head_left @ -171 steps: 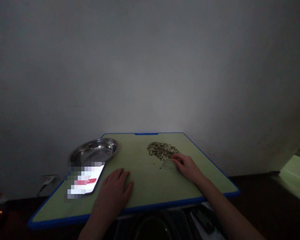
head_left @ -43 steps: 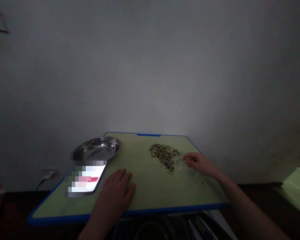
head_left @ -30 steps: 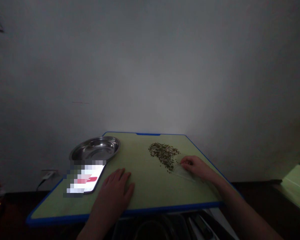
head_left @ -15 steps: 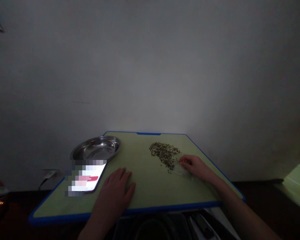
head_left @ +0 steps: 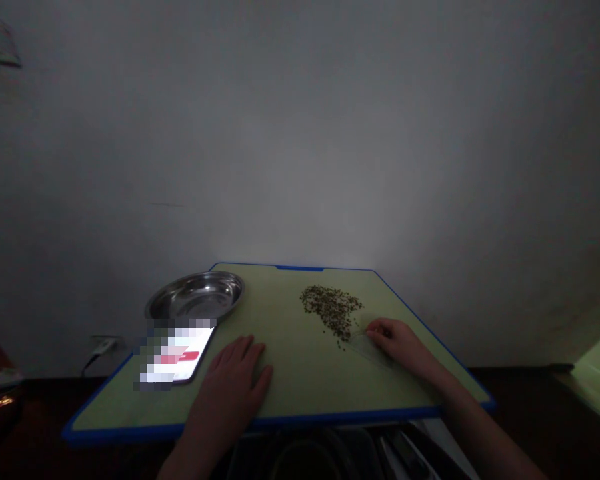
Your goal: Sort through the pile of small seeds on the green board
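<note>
My left hand point(head_left: 236, 380) lies flat near the front of the pale green table point(head_left: 295, 380), fingers loosely spread, holding nothing. A phone point(head_left: 195, 357) with a lit screen is just left of it, partly pixelated. Over on the right, my right hand point(head_left: 393, 343) pinches the edge of a see-through plastic piece point(head_left: 367, 348), which looks like a small bag. That plastic rests low against the tabletop, its opening hard to make out. Beside its left end spreads a pile of small brown seed-like bits point(head_left: 330, 308), a few of them scattered apart.
An oval stainless steel basin point(head_left: 197, 297) stands at the table's left edge, behind the phone. Blue trim edges the tabletop, and a grey wall point(head_left: 300, 133) rises behind. A plug with a cable point(head_left: 100, 348) is low on the left. Dark items sit under the front edge.
Since the earliest frame the pile has stretched toward the front into a tail. My right hand with the plastic has moved right. My left hand stays in place.
</note>
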Action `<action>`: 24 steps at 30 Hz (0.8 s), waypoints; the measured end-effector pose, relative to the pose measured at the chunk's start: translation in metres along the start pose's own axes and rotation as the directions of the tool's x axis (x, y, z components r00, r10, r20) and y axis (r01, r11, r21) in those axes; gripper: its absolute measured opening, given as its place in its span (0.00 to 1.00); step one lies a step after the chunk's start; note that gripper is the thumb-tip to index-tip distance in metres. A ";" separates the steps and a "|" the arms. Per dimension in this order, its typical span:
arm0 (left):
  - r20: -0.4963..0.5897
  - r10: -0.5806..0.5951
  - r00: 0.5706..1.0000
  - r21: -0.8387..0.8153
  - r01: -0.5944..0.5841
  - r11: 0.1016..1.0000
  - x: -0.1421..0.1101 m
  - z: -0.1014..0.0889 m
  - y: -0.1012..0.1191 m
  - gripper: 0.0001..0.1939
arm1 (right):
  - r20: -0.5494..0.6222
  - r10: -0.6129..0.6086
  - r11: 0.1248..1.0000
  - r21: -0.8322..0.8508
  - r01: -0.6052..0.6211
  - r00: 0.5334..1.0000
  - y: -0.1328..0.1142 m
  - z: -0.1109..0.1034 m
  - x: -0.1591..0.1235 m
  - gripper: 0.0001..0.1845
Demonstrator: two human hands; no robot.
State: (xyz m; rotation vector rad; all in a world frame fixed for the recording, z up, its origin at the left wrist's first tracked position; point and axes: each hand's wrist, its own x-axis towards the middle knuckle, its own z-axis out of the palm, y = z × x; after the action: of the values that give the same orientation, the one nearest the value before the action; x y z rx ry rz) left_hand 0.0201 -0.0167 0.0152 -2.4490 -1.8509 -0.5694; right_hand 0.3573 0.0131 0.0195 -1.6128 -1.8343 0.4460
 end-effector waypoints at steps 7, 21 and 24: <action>0.014 -0.003 1.000 0.018 0.003 1.000 0.001 0.000 -0.002 0.23 | -0.020 -0.001 0.999 -0.050 0.000 1.000 -0.012 0.015 0.009 0.12; -0.010 0.005 1.000 0.001 -0.005 1.000 0.000 0.001 -0.002 0.22 | 0.158 -0.132 0.988 -0.063 0.143 0.979 -0.061 0.035 -0.013 0.09; 0.011 0.000 1.000 0.015 0.000 1.000 -0.001 -0.001 -0.001 0.22 | 0.218 -0.164 0.985 -0.021 0.173 0.962 -0.072 0.041 -0.018 0.08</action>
State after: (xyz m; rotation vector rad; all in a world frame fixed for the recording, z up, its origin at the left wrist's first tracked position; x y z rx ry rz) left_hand 0.0190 -0.0172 0.0156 -2.4477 -1.8524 -0.5413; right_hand 0.2770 -0.0108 0.0306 -1.4648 -2.1355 0.5284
